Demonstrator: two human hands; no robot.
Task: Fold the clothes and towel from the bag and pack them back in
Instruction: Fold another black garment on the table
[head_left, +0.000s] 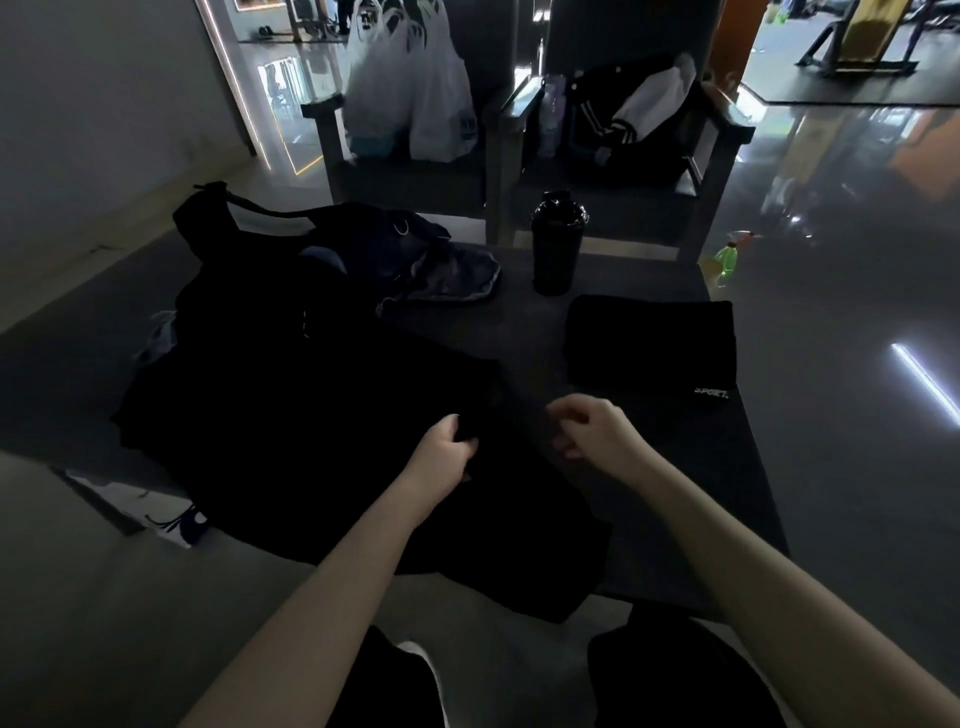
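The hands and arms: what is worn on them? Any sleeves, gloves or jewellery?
Nothing visible. The left hand and right hand are ungloved, both forearms are bare to the frame edge, and no watch, ring or bracelet shows in this dim picture.

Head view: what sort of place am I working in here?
Probably a gym's lounge area: a black shaker bottle stands on the dark table, the folded towel reads SPORT, and what looks like an exercise-machine frame shows in the room at far right.

A rumpled black garment (322, 441) lies spread out, a folded black towel (649, 343) right, the bag (322, 244) behind.
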